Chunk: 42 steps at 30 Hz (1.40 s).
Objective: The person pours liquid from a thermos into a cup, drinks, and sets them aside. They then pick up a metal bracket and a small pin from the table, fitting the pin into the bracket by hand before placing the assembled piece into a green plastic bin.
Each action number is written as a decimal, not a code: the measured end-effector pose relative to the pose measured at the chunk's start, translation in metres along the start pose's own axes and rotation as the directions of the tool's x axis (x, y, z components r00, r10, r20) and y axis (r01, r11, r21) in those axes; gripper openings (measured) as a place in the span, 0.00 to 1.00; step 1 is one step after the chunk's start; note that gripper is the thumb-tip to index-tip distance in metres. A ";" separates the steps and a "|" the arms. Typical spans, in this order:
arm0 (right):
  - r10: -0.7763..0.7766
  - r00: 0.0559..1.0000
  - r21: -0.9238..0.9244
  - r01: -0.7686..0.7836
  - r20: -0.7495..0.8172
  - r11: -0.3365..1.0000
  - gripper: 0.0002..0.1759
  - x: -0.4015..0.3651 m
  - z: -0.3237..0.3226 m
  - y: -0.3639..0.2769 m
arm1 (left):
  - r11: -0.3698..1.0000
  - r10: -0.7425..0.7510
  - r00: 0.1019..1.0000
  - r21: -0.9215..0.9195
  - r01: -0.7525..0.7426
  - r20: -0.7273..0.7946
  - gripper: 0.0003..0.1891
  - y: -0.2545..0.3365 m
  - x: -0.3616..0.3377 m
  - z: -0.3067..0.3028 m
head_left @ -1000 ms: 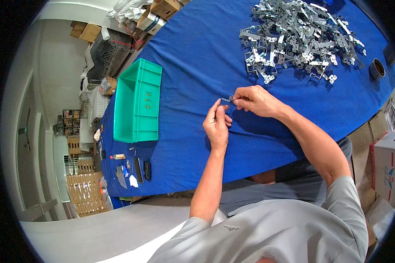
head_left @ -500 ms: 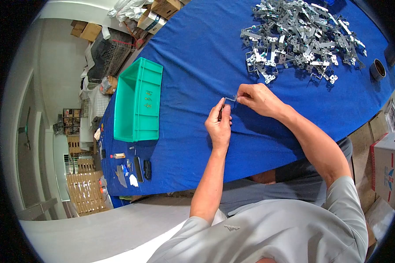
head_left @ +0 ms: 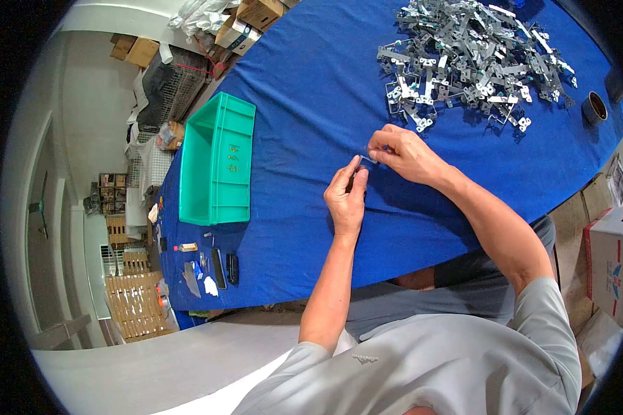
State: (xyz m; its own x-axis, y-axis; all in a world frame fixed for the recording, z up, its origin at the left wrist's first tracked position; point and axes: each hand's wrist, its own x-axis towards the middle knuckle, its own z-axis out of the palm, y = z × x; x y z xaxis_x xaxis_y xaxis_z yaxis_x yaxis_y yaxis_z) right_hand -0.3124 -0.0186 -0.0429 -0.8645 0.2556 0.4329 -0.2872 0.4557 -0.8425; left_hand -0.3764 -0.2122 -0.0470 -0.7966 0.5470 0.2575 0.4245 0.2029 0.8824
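Note:
Just above the middle of the blue cloth, my two hands meet at a small shiny metal bracket (head_left: 367,160). Thumb and fingers of my right hand (head_left: 407,156) pinch its right end. My left hand (head_left: 345,198) holds the other end between thumb and fingertips, with something dark showing in its grip. Most of the bracket is covered by fingers, so its full shape cannot be made out. Beyond my right hand lies a large heap of metal brackets (head_left: 474,62), many with bent wire loops.
A green plastic crate (head_left: 232,197) stands on the blue cloth (head_left: 291,104) left of my hands. Near the left front edge lie a small bottle (head_left: 186,247), a black phone-like object (head_left: 219,268) and a dark folded tool (head_left: 233,269). A round tin (head_left: 594,108) sits far right.
My right hand has shifted slightly left and its fingers now cover more of the bracket. The left hand's fingers have tilted a little to the right. Everything else stays put.

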 end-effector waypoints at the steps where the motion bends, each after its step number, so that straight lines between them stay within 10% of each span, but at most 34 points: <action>1: -0.010 0.998 0.033 0.012 -0.059 0.999 0.11 0.001 0.001 -0.002 | 1.000 -0.022 1.000 -0.009 0.022 0.006 0.18 0.002 0.000 0.000; 8: 0.280 0.933 0.287 -0.339 0.227 0.896 0.12 0.001 -0.005 -0.011 | 0.976 -0.141 0.985 -0.181 0.121 -0.104 0.18 0.005 0.001 0.002; 36: 0.157 0.982 0.087 -0.166 0.110 0.982 0.09 -0.002 -0.004 -0.016 | 0.991 -0.112 0.991 -0.084 0.106 -0.072 0.16 0.004 -0.001 0.003; 42: -0.117 0.991 -0.065 0.113 -0.062 0.991 0.11 0.000 0.002 0.001 | 1.000 -0.014 1.000 -0.019 0.014 -0.015 0.17 0.004 0.000 0.001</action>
State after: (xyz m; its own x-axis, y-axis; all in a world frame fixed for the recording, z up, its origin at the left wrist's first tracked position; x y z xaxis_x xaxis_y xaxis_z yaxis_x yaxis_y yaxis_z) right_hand -0.3138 -0.0202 -0.0440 -0.7975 0.2533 0.5476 -0.3555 0.5361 -0.7657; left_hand -0.3738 -0.2105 -0.0440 -0.8088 0.5318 0.2509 0.4052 0.1949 0.8932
